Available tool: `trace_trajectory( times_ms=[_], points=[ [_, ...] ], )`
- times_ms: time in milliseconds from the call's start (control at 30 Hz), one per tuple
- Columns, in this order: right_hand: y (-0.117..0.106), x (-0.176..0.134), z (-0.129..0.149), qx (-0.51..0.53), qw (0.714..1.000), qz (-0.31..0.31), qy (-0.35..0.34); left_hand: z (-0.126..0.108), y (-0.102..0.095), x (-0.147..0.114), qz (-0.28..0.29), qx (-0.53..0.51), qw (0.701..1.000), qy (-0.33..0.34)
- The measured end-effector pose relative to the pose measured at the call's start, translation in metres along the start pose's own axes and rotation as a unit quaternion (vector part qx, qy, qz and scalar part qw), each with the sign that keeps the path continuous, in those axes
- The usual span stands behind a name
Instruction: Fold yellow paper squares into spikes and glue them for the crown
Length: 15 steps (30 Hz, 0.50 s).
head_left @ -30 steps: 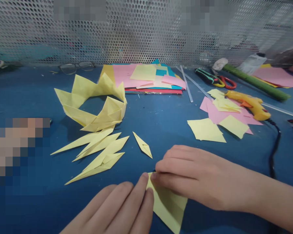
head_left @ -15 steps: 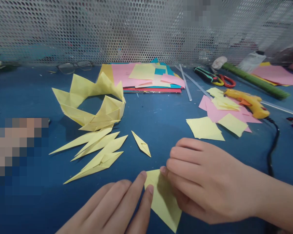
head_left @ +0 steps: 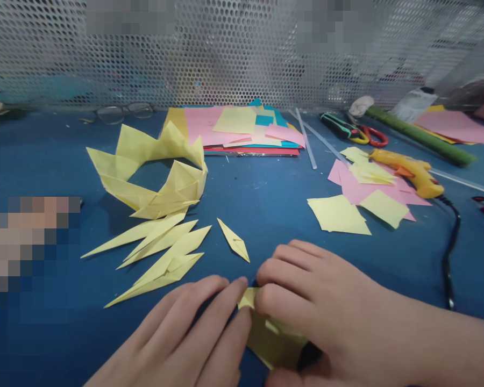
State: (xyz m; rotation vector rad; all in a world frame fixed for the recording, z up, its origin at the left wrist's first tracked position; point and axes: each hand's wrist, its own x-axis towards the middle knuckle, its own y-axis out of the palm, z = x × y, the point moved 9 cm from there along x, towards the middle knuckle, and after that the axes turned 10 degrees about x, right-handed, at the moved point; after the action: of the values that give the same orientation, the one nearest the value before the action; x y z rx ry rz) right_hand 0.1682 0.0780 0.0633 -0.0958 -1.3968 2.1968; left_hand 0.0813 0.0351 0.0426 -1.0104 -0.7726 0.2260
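Observation:
A piece of yellow paper (head_left: 276, 341) lies on the blue table between my two hands, one edge of it lifted and partly folded over. My left hand (head_left: 181, 336) holds its left corner down with the index finger and thumb. My right hand (head_left: 318, 301) is curled over its right side, gripping the folding edge; the fingers hide much of the sheet. Just beyond lies a small folded yellow paper piece (head_left: 234, 241). Several longer pointed folded pieces (head_left: 167, 266) lie to the left, in front of a ring of joined folded yellow paper (head_left: 125, 156).
A yellow glue gun (head_left: 409, 169) with a black cord rests on pink and yellow paper scraps (head_left: 339, 213) at right. Behind are a stack of coloured paper (head_left: 210, 126), glue sticks (head_left: 306, 140), scissors (head_left: 375, 135), a green stem (head_left: 421, 134) and glasses (head_left: 123, 113). Another person's blurred hand (head_left: 36, 226) is at left.
My right hand has moved slightly left and turned over the yellow paper, lifting and folding its right side. My left fingers have shifted slightly up at the corner.

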Motion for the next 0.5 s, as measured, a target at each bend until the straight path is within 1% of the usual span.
trace_trajectory(
  times_ms=[67, 167, 233, 300, 400, 467, 500],
  points=[
    [0.002, 0.000, -0.001, 0.051, 0.998, 0.020, 0.009, 0.002, -0.001, 0.000, -0.014, 0.005, 1.000, -0.005],
    [-0.002, 0.000, -0.005, 0.129, 0.991, 0.013, 0.023, 0.006, 0.000, 0.002, -0.012, -0.015, 1.000, -0.022],
    [-0.006, 0.000, -0.010, 0.160, 0.987, -0.005, 0.033, 0.009, 0.002, 0.003, -0.002, -0.033, 0.999, -0.038],
    [-0.013, 0.000, -0.015, 0.148, 0.987, -0.042, 0.038, 0.012, 0.004, 0.003, 0.007, -0.054, 0.997, -0.052],
    [-0.025, -0.002, -0.018, 0.076, 0.991, -0.105, 0.022, 0.014, 0.007, 0.002, 0.011, -0.073, 0.995, -0.061],
    [-0.027, -0.002, -0.016, 0.038, 0.993, -0.113, 0.006, 0.014, 0.007, 0.003, 0.006, -0.070, 0.996, -0.060],
    [-0.027, -0.002, -0.016, 0.025, 0.994, -0.106, 0.002, 0.015, 0.007, 0.003, 0.005, -0.067, 0.996, -0.059]
  ],
)
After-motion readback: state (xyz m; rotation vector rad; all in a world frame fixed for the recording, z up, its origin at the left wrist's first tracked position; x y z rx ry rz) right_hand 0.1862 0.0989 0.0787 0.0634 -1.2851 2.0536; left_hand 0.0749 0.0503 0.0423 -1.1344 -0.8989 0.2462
